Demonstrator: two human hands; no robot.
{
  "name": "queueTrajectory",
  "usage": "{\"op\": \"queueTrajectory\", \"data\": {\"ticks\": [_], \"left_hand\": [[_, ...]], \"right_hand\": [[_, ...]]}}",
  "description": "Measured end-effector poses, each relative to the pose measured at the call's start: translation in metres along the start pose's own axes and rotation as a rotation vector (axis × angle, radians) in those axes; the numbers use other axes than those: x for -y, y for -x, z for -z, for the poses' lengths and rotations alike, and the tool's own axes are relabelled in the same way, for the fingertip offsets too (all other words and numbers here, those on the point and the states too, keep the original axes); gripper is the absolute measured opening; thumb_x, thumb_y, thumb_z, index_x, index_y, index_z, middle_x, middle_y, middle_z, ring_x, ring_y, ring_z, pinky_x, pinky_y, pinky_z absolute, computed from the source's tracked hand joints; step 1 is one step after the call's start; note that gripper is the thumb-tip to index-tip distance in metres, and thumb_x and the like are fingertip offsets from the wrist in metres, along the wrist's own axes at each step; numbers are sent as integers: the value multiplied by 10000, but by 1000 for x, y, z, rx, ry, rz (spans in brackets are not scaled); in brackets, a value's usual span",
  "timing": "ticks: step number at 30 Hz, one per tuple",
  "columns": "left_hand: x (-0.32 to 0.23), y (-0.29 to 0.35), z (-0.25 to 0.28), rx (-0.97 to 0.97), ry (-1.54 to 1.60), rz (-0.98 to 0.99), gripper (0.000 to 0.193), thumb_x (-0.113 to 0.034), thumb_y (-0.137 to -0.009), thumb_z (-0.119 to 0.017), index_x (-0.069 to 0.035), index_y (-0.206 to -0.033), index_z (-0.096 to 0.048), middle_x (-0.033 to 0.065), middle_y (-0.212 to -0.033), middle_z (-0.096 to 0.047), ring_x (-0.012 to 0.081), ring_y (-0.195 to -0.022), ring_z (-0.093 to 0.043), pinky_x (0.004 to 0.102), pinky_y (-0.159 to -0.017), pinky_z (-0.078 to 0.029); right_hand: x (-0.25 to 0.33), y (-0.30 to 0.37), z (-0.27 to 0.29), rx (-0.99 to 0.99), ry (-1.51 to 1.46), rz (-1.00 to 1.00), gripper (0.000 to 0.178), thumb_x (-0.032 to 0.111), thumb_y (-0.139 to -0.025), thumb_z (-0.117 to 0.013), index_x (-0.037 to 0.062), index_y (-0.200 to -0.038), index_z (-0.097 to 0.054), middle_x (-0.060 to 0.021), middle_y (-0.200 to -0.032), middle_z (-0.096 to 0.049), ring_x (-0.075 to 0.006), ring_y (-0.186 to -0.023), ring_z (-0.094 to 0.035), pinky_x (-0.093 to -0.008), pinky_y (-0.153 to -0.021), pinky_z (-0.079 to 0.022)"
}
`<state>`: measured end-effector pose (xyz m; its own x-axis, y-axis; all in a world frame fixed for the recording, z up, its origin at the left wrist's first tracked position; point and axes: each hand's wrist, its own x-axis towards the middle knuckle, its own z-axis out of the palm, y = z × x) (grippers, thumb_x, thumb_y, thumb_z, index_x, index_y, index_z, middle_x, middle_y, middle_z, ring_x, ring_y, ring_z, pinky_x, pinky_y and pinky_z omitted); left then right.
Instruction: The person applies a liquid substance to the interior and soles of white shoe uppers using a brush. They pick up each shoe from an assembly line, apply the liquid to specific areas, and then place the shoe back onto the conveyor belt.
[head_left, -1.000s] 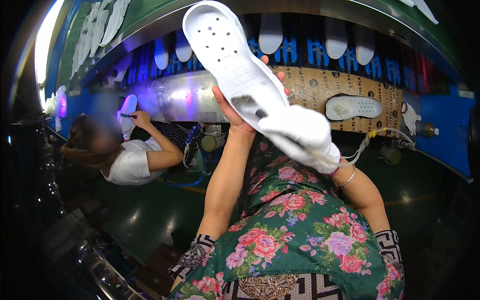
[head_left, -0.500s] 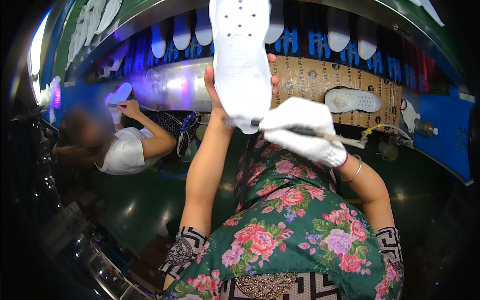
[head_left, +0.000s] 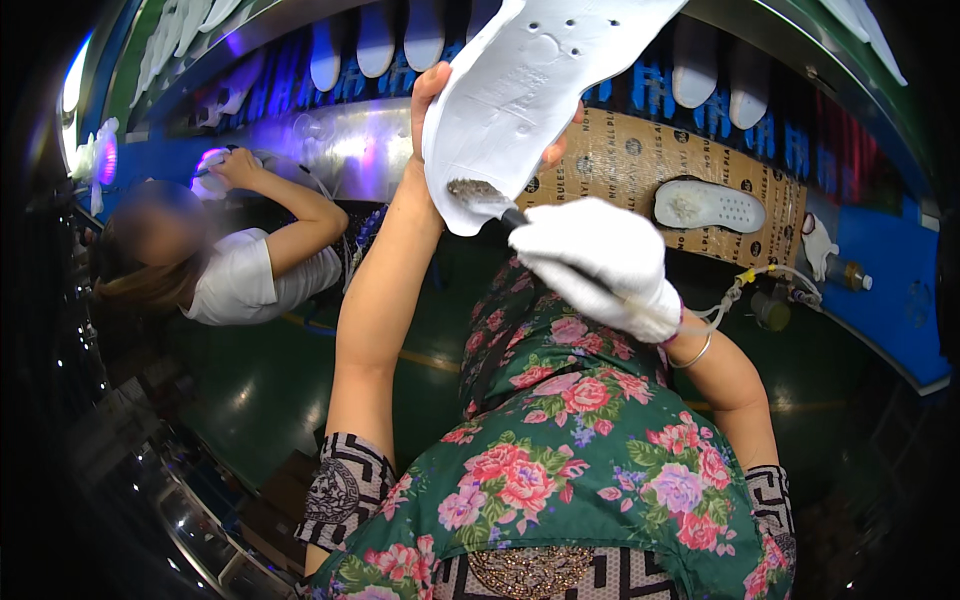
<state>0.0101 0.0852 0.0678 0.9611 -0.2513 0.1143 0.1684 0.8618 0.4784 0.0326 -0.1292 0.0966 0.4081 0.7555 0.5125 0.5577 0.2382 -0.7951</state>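
My bare left hand [head_left: 426, 98] grips a white shoe sole [head_left: 510, 110] by its edges, thumb and fingertips showing on opposite sides and the palm hidden beneath. Slanting up to the right, the sole has small holes toward its far end, which is cut off by the top of the view. In a white knitted glove, my right hand [head_left: 600, 265] is closed around the dark handle of a brush [head_left: 476, 193]. The grey-brown bristles lie over the sole's near end and appear to touch it. A thin pale hose [head_left: 722, 305] runs near my right wrist.
Another white sole [head_left: 735, 205] with whitish material on it lies on printed cardboard [head_left: 625, 165]. Beyond, several soles stand along a line of blue racks [head_left: 650, 90]. At right are a white glove [head_left: 818, 245] and a bottle [head_left: 855, 276]; a co-worker [head_left: 245, 265] sits at left.
The sole has tilted, its far end swinging right and its near end shifting left and away. The blurred brush is now sharp, its bristles farther up on the near end. The co-worker's hand has moved up and left.
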Motion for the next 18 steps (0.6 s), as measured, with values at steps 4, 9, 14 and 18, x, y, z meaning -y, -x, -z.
{"op": "queueTrajectory", "data": {"ticks": [4,9,14,18], "left_hand": [[-9,0,5,7,-93,28,968,-739,-757,-529,-22,-1402,-452,292,-1143,-518,332,-787,-586,344,-637,-443],[-4,0,-19,6,3,36,940,-669,-759,-588,7,-1395,-440,342,-1128,-515,357,-766,-603,343,-608,-498],[-15,0,-24,-169,-249,167,950,-655,-748,-598,-6,-1418,-418,371,-1164,-513,360,-753,-606,356,-625,-509],[-15,4,-26,-228,-274,147,974,-665,-721,-596,-17,-1426,-417,352,-1173,-523,339,-758,-595,362,-638,-488]], "right_hand": [[10,7,-9,54,-70,15,257,47,-750,-784,105,-997,-741,-99,-899,-720,-250,-760,-695,-323,-693,-552],[15,-4,7,45,-54,-80,194,73,-733,-811,93,-919,-762,-78,-889,-730,-225,-814,-702,-319,-734,-556],[6,2,-4,76,102,88,280,92,-766,-777,148,-1036,-732,-58,-870,-708,-232,-758,-687,-315,-654,-546],[15,1,-7,131,-40,57,253,67,-745,-792,100,-991,-741,-100,-889,-720,-251,-776,-700,-323,-696,-553]]}}
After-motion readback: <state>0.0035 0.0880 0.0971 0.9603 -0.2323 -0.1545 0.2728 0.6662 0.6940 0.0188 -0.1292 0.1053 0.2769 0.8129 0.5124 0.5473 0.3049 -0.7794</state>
